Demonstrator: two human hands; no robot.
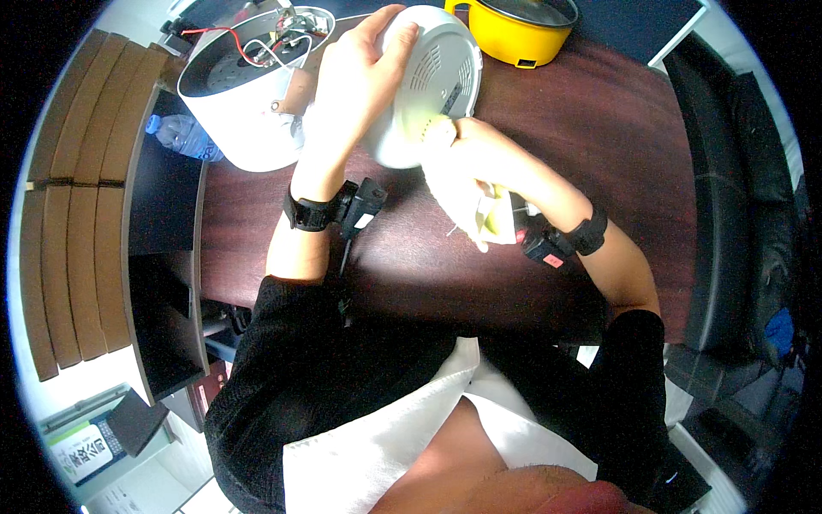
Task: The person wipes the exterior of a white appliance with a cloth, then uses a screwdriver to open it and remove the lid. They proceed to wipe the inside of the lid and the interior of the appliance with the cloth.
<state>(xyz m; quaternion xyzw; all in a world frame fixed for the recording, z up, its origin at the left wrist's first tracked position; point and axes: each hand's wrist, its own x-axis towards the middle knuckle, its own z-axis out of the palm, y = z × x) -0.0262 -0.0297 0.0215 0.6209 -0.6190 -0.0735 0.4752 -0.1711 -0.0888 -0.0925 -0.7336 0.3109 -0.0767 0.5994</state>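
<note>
My left hand [363, 70] grips the rim of a round white plastic base cover [411, 83] with vent slots, holding it tilted on its edge above the table. My right hand [465, 151] presses a pale, yellowish cloth [449, 186] against the cover's lower right part; glare hides the cloth's exact shape. To the left of the cover lies a white appliance housing [247, 128], its open underside facing up. Red and white wires [260, 54] and metal parts show at its opening. Each wrist wears a black strap with a small device.
A yellow pot-like appliance [520, 32] stands at the table's far side. A clear plastic bottle [183, 136] with a blue cap lies left of the housing. Brown cardboard boxes [77, 205] are at the far left, and a black leather sofa [713, 193] is on the right of the dark wooden table [578, 109].
</note>
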